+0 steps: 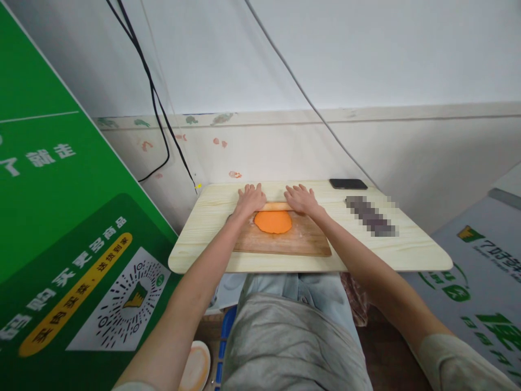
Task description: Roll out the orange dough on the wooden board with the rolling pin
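Note:
A wooden rolling pin (277, 206) lies crosswise at the far edge of a flat, rounded sheet of orange dough (273, 222). My left hand (251, 200) is over the pin's left end, and my right hand (302, 199) is over its right end. Both hands hold the pin from above, with slightly bent fingers reaching past it. Beneath the dough is a wooden cutting board (285, 245), dusted with pale flour-like powder. Its far side is partly hidden by my hands and the pin.
The board rests on a pale wood-grain table (411, 255) against a wall. A black phone (348, 184) lies at the back right, near a blurred-out dark object (371, 216). Black cables (152, 92) hang at the left. A white plate (197, 365) is below the table.

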Demonstrator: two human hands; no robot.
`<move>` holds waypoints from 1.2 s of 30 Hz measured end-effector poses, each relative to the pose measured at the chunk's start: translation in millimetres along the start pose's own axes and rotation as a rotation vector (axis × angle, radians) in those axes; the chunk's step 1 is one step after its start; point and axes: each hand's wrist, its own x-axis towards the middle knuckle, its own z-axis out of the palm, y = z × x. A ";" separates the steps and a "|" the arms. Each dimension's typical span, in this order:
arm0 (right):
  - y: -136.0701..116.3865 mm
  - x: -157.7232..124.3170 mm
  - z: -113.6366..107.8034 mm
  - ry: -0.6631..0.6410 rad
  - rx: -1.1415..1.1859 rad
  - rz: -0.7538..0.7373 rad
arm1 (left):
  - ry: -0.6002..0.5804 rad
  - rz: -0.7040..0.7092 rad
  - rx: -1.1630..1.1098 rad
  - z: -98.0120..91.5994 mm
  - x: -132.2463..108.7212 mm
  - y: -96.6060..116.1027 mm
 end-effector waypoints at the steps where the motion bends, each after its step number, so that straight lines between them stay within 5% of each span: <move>1: 0.1 -4.7 1.9 0.015 -0.013 -0.014 | -0.011 0.010 -0.001 1.1 -1.4 -1.0; 8: -4.4 -34.7 1.6 0.086 -0.118 -0.094 | -0.102 -0.001 -0.014 4.9 -14.8 -2.6; 18: -9.3 -67.5 6.5 0.128 -0.108 -0.107 | 0.042 0.040 0.036 10.7 -57.7 4.7; 30: -9.8 -17.4 -9.8 0.001 -0.084 -0.040 | -0.031 -0.008 -0.052 0.2 -5.2 4.7; 36: -8.0 6.4 -12.2 -0.022 -0.062 -0.017 | 0.055 -0.024 -0.066 -5.3 10.2 8.1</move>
